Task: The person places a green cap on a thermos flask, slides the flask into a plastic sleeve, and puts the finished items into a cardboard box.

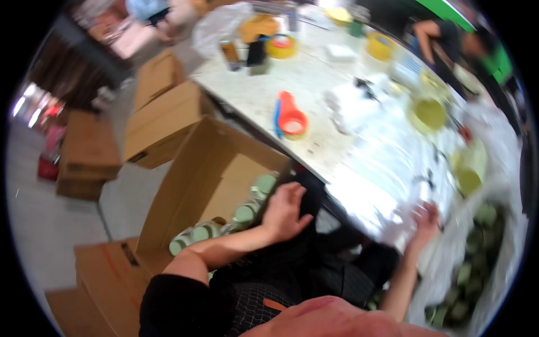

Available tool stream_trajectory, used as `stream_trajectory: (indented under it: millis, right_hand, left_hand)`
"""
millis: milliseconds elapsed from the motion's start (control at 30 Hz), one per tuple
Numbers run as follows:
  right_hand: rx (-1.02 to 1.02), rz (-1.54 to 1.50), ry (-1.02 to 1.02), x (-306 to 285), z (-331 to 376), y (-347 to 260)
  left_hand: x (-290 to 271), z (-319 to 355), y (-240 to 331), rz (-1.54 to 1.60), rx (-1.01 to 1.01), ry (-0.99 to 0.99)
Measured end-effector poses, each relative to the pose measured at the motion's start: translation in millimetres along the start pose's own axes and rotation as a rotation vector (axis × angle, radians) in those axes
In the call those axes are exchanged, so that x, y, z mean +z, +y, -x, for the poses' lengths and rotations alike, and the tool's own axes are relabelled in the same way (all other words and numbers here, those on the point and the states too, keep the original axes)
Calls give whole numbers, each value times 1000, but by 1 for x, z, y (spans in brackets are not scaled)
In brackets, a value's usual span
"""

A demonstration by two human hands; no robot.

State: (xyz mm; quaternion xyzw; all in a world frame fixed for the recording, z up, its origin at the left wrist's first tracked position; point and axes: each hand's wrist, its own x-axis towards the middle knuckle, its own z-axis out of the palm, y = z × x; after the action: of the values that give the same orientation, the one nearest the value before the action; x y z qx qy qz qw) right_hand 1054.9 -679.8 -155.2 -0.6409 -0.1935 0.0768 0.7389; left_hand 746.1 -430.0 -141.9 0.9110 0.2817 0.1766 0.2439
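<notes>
My left hand (285,212) hovers over the near edge of an open cardboard box (174,182), its fingers stretched out and nothing in them. Inside that box, clear jars with pale green lids (245,212) stand in a row along the near side, partly hidden by my forearm. At the table's near right edge, my right hand (425,223) is beside shiny clear plastic (387,185). Blur hides whether its fingers grip anything. Below and right of it, a large clear plastic bag (502,135) holds many dark green pieces (471,281), too blurred to name surely.
The white table (241,92) carries a red-orange tape dispenser (289,115), yellow tape rolls (382,46) and a yellow-green round container (428,115). Closed cartons (163,126) stand left of the open box, more cartons (90,146) farther off. Another person (443,42) sits at the far right.
</notes>
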Motion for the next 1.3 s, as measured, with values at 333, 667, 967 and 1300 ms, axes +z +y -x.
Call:
stream_trajectory:
  millis: [333,667,967,1300]
  right_hand:
    - [212,200,529,-170,-322,75]
    - [-157,674,509,-61,-268,11]
    - [-456,985,109,-13,-19,-59]
    - [163,-191,-62,53,149,-19]
  left_hand:
    - [26,-11,2,-25,-75,-87]
    - [27,-15,-7,58,-27,-82]
    - [23,8,-9,91,-23,16]
    - [24,24,39,865,269,-310]
